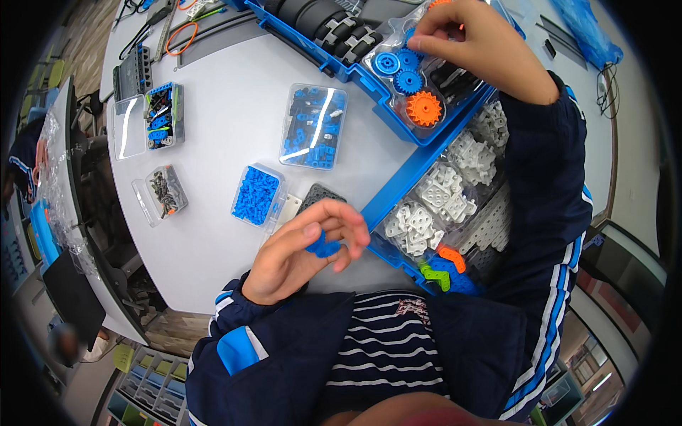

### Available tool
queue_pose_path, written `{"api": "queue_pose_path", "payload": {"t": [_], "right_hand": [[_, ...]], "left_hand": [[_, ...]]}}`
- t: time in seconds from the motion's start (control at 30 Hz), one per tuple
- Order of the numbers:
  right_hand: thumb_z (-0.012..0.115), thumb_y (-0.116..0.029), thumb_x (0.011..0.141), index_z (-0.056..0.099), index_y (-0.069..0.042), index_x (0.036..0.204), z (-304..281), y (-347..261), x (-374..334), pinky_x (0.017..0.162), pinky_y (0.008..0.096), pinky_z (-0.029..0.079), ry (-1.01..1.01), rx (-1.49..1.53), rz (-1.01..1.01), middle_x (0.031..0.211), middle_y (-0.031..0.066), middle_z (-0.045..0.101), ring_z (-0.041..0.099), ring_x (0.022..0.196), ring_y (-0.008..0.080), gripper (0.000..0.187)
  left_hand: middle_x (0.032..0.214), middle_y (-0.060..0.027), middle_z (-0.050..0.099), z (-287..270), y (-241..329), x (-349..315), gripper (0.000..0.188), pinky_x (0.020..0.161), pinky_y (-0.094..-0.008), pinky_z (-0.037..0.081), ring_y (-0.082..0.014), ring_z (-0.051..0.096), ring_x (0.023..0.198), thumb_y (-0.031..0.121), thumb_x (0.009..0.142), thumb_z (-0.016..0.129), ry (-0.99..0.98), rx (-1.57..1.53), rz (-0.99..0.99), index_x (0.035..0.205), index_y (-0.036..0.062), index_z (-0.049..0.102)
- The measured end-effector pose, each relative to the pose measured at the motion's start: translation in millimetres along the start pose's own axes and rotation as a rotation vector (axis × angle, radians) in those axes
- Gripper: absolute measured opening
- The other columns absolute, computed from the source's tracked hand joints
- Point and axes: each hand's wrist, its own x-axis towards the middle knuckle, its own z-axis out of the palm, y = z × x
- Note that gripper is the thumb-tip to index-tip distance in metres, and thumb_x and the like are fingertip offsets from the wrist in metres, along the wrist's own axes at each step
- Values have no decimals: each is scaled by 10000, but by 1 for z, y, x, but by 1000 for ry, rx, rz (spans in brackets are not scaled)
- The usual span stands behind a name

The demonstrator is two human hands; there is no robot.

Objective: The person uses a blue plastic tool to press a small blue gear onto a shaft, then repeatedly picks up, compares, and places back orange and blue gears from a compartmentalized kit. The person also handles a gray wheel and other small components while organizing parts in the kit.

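Observation:
My left hand point(302, 248), palm turned up near the table's front, has its fingers curled around a small blue plastic piece point(324, 246); its exact shape is partly hidden. Farther off to the right, my right hand point(458, 32) reaches over a clear tray in the blue toolbox point(398, 106). Thumb and fingertips come together at a blue gear point(410, 55), touching its upper edge. Beside that gear sit another toothed blue gear point(408, 81), a blue pulley wheel point(386, 64) and an orange sprocket point(424, 108).
Left of the toolbox stand a clear box of blue connectors point(312, 128), an opened box of blue pins point(256, 195) and two small parts boxes. A lower blue tray point(391, 184) holds white brackets point(447, 192). Black wheels point(312, 21) lie at the back.

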Motion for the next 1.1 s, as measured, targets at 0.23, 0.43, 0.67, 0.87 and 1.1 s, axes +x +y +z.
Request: {"api": "queue_pose_path", "payload": {"t": [0.23, 0.43, 0.67, 0.87, 1.1], "right_hand": [[814, -202, 811, 692, -98, 1046, 64, -53, -60, 759, 369, 493, 77, 124, -677, 986, 71, 642, 632, 911, 231, 285], [753, -230, 776, 658, -66, 988, 123, -72, -92, 738, 337, 440, 86, -167, -818, 961, 44, 603, 586, 890, 208, 283], [811, -141, 803, 710, -91, 1008, 67, -46, -53, 736, 305, 519, 101, 70, -641, 946, 53, 706, 687, 880, 206, 235], [771, -99, 857, 752, 32, 943, 8, -12, -10, 652, 335, 527, 154, -30, -80, 787, 167, 720, 686, 703, 237, 158], [766, -78, 853, 752, 21, 940, 9, -12, -5, 668, 328, 539, 49, 53, -176, 788, 166, 726, 695, 700, 249, 132]], "left_hand": [[1575, -203, 388, -3, -5, -4, 691, 1200, -480, 287, -323, 348, 1494, 436, 1091, 382, -24, -165, 41, 1596, -15, 243], [1637, -169, 309, -5, -16, -11, 701, 1231, -488, 256, -318, 264, 1542, 436, 1120, 304, -16, -283, 119, 1632, -10, 129], [1393, -300, 504, 3, 4, -7, 631, 988, -409, 491, -362, 592, 1201, 393, 1102, 387, 32, -14, -25, 1526, -66, 303], [1099, -270, 612, 9, 3, -5, 456, 784, -348, 520, -279, 633, 847, 340, 1092, 426, 77, 12, -23, 1310, -58, 469], [1059, -261, 612, 9, 4, -5, 408, 763, -350, 526, -275, 636, 817, 331, 1090, 434, 85, 19, -28, 1229, -49, 488]]}}
